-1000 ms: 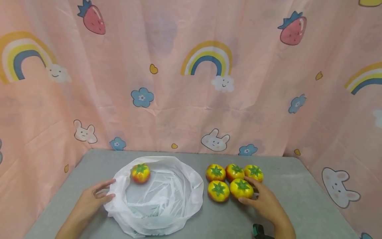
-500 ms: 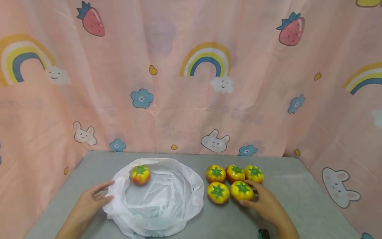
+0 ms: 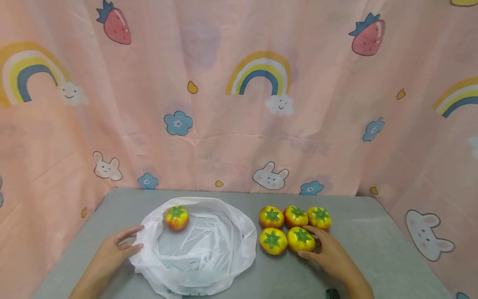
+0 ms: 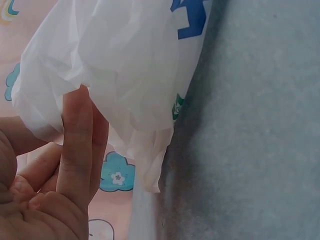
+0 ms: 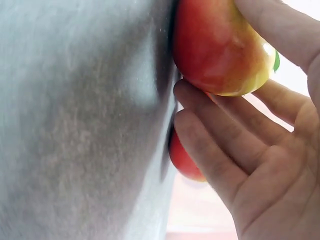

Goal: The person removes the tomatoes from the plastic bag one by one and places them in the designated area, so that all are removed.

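A white plastic bag (image 3: pixel 242 245) lies spread on the grey table with its mouth open upward. One glossy yellow-red toy fruit (image 3: pixel 177 218) with a green star-shaped top is inside, at the far left. My left hand (image 3: pixel 115 249) pinches the bag's left edge; its fingertips run behind the plastic in the left wrist view. My right hand (image 3: pixel 328 251) holds the front right toy fruit (image 3: pixel 301 240) between thumb and fingers, from its right side. Beside that one sits another toy fruit (image 3: pixel 273 241), and three more (image 3: pixel 296 216) stand in a row behind.
A pink printed curtain (image 3: pixel 224 153) hangs at the table's back edge and along both sides. Grey tabletop (image 3: pixel 373 241) extends right of the fruits. Near the right wrist, a small dark object (image 3: pixel 332 294) shows at the bottom edge.
My right hand and the toy fruit it holds have shifted very slightly left, up against the neighbouring fruit. The left hand and the bag stay in place.
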